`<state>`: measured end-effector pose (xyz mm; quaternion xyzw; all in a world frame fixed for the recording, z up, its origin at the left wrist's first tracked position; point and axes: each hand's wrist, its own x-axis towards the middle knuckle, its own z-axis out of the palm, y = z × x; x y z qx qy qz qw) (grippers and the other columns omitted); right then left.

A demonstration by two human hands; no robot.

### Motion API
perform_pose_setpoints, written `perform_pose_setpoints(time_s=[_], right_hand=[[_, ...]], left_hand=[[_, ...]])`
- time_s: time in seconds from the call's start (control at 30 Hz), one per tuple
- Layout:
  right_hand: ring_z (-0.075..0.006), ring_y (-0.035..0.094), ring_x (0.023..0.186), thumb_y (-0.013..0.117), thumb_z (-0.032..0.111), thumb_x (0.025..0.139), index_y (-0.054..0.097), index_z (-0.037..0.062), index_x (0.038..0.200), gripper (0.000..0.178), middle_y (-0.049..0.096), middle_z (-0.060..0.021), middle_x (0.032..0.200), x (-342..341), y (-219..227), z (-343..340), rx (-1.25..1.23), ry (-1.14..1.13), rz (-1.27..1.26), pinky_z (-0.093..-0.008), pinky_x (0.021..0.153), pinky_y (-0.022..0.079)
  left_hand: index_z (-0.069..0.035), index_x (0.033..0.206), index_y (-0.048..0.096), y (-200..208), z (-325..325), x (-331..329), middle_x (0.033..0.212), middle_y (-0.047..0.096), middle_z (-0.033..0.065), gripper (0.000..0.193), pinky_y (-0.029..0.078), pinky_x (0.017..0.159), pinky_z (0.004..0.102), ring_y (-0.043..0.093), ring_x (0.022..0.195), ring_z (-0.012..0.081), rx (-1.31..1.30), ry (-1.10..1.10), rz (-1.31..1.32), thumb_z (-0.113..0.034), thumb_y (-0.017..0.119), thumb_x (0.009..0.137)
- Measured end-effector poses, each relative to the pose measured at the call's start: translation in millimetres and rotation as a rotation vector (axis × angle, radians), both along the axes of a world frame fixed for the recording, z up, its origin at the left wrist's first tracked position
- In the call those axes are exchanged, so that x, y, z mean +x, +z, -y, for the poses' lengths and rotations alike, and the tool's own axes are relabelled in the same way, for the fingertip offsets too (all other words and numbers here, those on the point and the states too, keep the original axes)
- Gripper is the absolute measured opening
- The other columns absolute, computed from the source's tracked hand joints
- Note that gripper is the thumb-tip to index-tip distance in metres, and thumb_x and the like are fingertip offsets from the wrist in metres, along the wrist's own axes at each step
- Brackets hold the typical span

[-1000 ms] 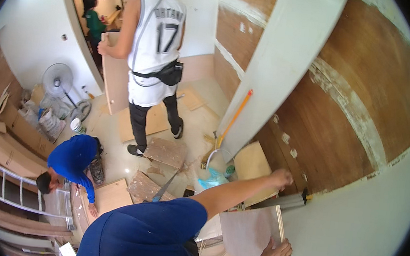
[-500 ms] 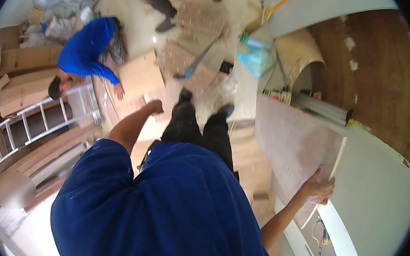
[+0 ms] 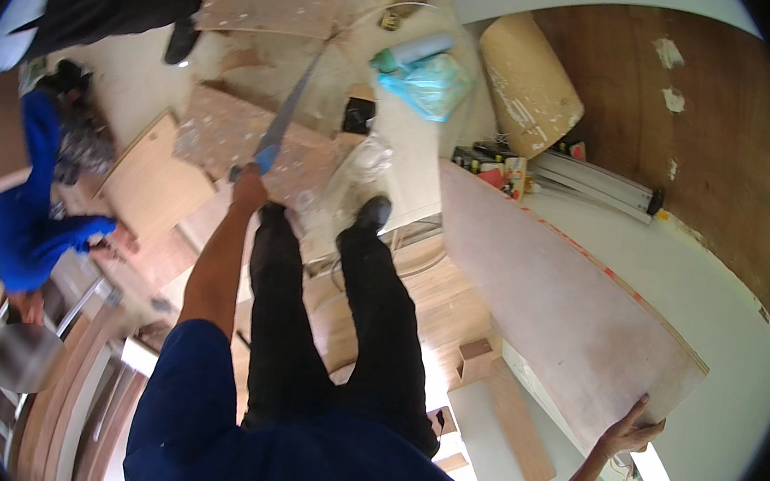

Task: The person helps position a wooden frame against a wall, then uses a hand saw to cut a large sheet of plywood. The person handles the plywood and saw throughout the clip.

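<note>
My left hand is reached down at the handle end of a handsaw, its fingers closed there. The saw has a blue and black handle and a long grey blade. It lies over a speckled reddish-brown board, the blade angling away to the far right. On the right, my right hand grips the near end of a long, pale brown board. That board stands on edge, with red marks along its upper edge. My fingers lie against its face.
A co-worker in blue bends at the left, hands by a light plywood piece. Another person's dark-trousered leg is at far left. A blue plastic bag, a curved sheet and metal rails lie beyond the long board.
My left hand has reached forward and down to the saw handle. The long board's near end has tilted down toward me, my right hand still on it. The co-worker's hands have drawn back from the plywood.
</note>
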<state>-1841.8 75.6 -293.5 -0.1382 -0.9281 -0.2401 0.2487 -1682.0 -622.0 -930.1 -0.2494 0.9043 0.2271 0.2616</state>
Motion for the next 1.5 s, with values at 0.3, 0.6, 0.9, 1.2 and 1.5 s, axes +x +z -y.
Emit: perform_pose_setpoints(time_s=[0.3,0.6,0.9,1.2,1.5], right_hand=[[-0.0268,0.068,0.096,0.075,0.038,0.095,0.056,-0.007,0.131,0.06,0.072,-0.0223,0.107,22,5,8,-0.25,-0.093,-0.057,-0.0417,0.088,0.056],[-0.0384,0.069,0.093,0.082,0.034,0.089,0.058,-0.0071,0.127,0.061,0.071,-0.0258,0.105,17,23,26,-0.236,-0.045,0.192,-0.0425,0.083,0.055],[-0.0441,0.07,0.083,0.082,0.035,0.085,0.067,0.0062,0.115,0.044,0.073,-0.0214,0.087,3,50,33,-0.668,-0.018,0.43,-0.0475,0.072,0.055],[-0.0415,0.072,0.086,0.081,0.044,0.083,0.067,0.0143,0.122,0.051,0.075,-0.018,0.09,-32,36,53,-0.631,0.168,0.341,-0.0503,0.074,0.055],[-0.0384,0.072,0.087,0.075,0.048,0.087,0.064,0.014,0.117,0.047,0.074,-0.0172,0.091,-42,40,53,-0.616,0.217,0.361,-0.0513,0.074,0.056]], left_hand=[[-0.006,0.128,0.049,-23,-17,-30,0.128,0.058,0.017,0.042,0.04,0.109,0.0581,0.057,0.124,0.0401,-0.333,0.099,-0.042,-0.004,0.063,0.088],[-0.004,0.132,0.052,106,-24,-29,0.11,0.065,0.0219,0.056,0.051,0.084,0.0547,0.067,0.095,0.0432,-0.099,-0.014,-0.285,-0.002,0.065,0.078],[0.001,0.129,0.063,347,-58,-17,0.115,0.068,0.0244,0.047,0.053,0.092,0.0472,0.067,0.102,0.0443,0.249,0.079,-0.482,-0.007,0.068,0.082],[0.003,0.129,0.064,462,-59,-3,0.107,0.069,0.0205,0.047,0.052,0.089,0.0386,0.068,0.097,0.0321,0.406,0.006,-0.472,-0.003,0.065,0.082],[0.0,0.141,0.05,540,-161,-44,0.084,0.057,0.0033,0.053,0.05,0.058,0.0277,0.057,0.063,0.0118,0.889,0.287,-0.278,-0.006,0.065,0.091]])
